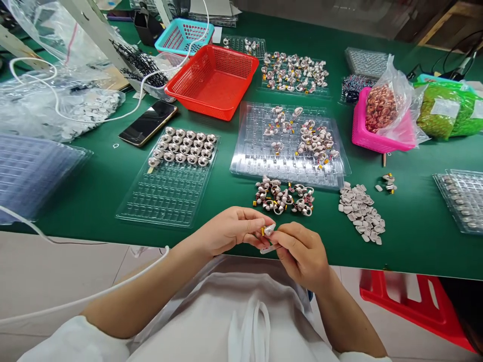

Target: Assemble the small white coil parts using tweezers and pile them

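Close to the table's front edge, my left hand [230, 231] pinches a small white earbud part [269, 230] that has a yellow tab. From the other side the fingers of my right hand [305, 252] close on the same piece, and a white curved bit shows below it. Just beyond my hands lies a pile of earbud assemblies [279, 196] with yellow tabs and dark red wires. Small pale covers [362, 211] are heaped to the right. On the left, a clear tray [162, 198] holds rows of shiny earbud pieces [186, 146] in its far half.
Behind the loose pile stands a clear tray stack [252, 146] with more assemblies. Farther back are a red basket [215, 88], a blue basket [181, 32] and a pink basket [383, 141]. A phone [148, 123] lies left; a white cable [113, 118] crosses there.
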Motion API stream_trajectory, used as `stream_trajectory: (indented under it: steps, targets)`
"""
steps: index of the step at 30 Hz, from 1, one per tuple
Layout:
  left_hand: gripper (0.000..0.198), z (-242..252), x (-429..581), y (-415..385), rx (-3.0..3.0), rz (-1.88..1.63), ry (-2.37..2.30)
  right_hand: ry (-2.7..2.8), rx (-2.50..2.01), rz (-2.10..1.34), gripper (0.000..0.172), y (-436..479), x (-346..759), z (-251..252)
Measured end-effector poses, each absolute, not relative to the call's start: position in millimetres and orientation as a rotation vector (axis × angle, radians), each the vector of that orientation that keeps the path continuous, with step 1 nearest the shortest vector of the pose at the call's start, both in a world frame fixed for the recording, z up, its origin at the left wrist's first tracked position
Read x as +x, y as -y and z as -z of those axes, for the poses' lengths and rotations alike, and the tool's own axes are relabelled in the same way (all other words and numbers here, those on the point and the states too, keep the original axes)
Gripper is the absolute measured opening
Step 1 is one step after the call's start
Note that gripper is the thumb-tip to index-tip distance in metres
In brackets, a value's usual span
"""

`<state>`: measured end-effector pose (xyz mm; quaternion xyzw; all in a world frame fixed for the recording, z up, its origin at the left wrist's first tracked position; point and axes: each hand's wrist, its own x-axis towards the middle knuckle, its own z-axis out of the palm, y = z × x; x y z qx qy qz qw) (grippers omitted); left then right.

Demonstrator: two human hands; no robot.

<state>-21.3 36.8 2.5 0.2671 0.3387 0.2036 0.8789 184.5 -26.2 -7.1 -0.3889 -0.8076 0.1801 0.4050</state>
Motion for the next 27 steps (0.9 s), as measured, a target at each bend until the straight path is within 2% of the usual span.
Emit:
stream_trajectory:
  steps: [10,16,22,27]
  targets:
    - [0.016,-8,-26,-48,0.547,-0.178,-0.627,2.408,-0.908,-0.198,0.026,24,197,-16]
    - [0.017,-11,-17,-39,0.495,-0.204,-0.634,2.494,-0.845,-0.139,0.024,22,204,-26]
    - [0.017,-10,-12,-32,0.581,-0.252,-0.762,2.369,-0.838,-0.294,0.027,24,207,-13]
    - [0.012,-19,-6,-23,0.708,-0.395,-0.867,1.868,-0.944,-0.671,0.036,37,198,3]
